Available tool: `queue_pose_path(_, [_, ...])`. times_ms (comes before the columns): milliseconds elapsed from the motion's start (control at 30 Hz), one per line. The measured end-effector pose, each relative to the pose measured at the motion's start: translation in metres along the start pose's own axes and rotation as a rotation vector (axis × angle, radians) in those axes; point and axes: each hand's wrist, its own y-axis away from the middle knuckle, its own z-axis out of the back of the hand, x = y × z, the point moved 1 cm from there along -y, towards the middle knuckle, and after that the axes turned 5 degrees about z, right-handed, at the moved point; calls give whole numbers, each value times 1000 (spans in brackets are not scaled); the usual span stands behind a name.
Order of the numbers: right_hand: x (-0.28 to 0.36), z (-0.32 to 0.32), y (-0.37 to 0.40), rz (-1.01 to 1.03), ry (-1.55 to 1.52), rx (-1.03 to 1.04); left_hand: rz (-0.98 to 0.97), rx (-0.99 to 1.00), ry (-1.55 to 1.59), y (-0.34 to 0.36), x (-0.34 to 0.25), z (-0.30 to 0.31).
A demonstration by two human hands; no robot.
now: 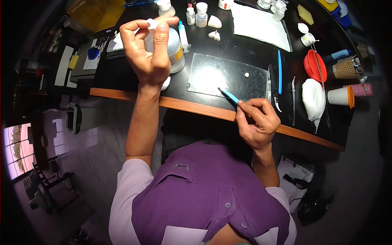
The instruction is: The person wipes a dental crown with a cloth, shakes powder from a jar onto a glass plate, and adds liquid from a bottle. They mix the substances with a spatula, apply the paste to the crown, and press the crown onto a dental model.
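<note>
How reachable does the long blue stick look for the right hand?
Likely yes: the blue stick lies uncovered beyond the right hand, a dark curved tool close beside it. But the hand's grip is taken up by a slim blue tool, probably to be set down first.

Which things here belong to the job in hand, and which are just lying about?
Apparently in use:
blue-handled tool, in right hand
small white object, pinched in left hand
clear plate, under the tool's tip
white pellet, on the plate

Probably just lying about:
blue-tipped syringe
red bowl
blue stick
wicker-patterned holder
</note>
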Motion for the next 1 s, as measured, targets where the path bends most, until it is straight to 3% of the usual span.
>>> queue_pose_path(133, [0,2,0,-14,24,2,-174,-246,-55,-9,-23,8])
queue_pose_path(200, [-1,1,0,12,15,4,-149,-325,-3,-8,-38,24])
queue_pose_path(267, [-3,0,0,30,13,9,-89,-305,-128,-2,-41,50])
queue_pose_path(400, [-4,-1,0,45,22,16,243,-155,-332,30,-22,85])
queue_pose_path(467, [-4,-1,0,48,19,24,301,-36,-627,43,-13,100])
queue_pose_path(600, [-4,-1,1,33,11,38,378,57,-851,58,-9,103])
queue_pose_path(1000, [-6,-1,2,50,12,5,491,178,-872,50,-12,111])
